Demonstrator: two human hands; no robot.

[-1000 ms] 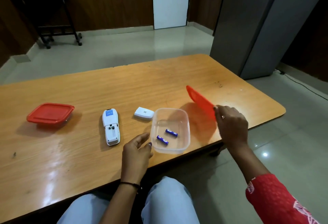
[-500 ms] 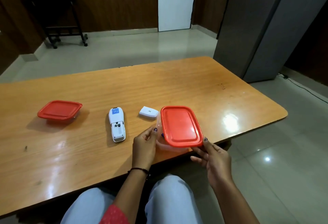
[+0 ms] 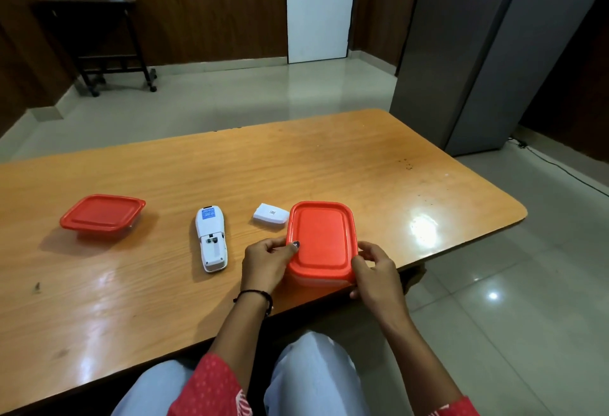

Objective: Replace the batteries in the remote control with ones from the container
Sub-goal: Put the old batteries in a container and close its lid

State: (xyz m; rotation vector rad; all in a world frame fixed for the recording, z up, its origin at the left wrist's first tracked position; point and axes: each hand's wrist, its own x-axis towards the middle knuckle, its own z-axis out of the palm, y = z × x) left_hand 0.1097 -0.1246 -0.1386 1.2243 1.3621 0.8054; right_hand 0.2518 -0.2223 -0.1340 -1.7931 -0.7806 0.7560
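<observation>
A clear container with a red lid (image 3: 321, 241) sits near the table's front edge. My left hand (image 3: 267, 262) grips its left side, thumb on the lid. My right hand (image 3: 374, 269) grips the lid's near right corner. The batteries inside are hidden by the lid. A white remote control (image 3: 211, 239) lies face down to the left, its battery bay open. The white battery cover (image 3: 271, 213) lies just behind the container's left corner.
A second red-lidded container (image 3: 102, 214) stands at the left of the wooden table (image 3: 329, 165). The table's right edge is close to the container. My knees are below the front edge. A grey cabinet (image 3: 478, 53) stands at the right.
The red lid, held up at the right a second ago, now lies on the container. Both hands have closed in on the lid's edges.
</observation>
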